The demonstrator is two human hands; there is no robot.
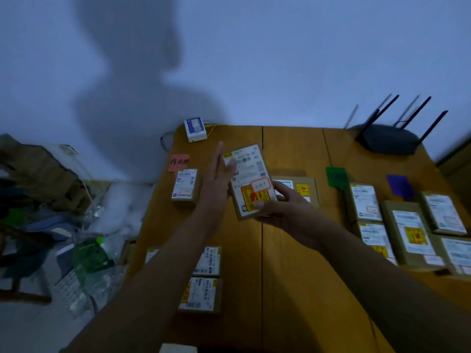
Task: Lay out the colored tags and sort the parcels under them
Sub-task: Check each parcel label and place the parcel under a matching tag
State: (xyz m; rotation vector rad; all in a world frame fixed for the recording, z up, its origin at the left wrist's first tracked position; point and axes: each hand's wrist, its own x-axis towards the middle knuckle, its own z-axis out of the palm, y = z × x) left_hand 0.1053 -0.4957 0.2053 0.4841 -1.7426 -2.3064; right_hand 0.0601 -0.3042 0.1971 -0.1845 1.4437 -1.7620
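Note:
A brown parcel (251,179) with a white label and a red-and-yellow sticker is held above the wooden table (293,250). My right hand (283,207) grips its lower right corner. My left hand (219,174) lies flat, fingers straight, against the parcel's left edge. A pink tag (178,162) with writing lies at the far left, one parcel (185,187) under it. A green tag (337,176) and a purple tag (399,186) lie to the right, with several parcels (407,233) below them. Another parcel (299,189) lies behind my right hand.
Unsorted parcels (204,278) sit near the table's front left. A black router (387,138) with antennas stands at the back right, a small white box (195,129) at the back left. Clutter of bags and boxes (51,200) fills the floor left of the table.

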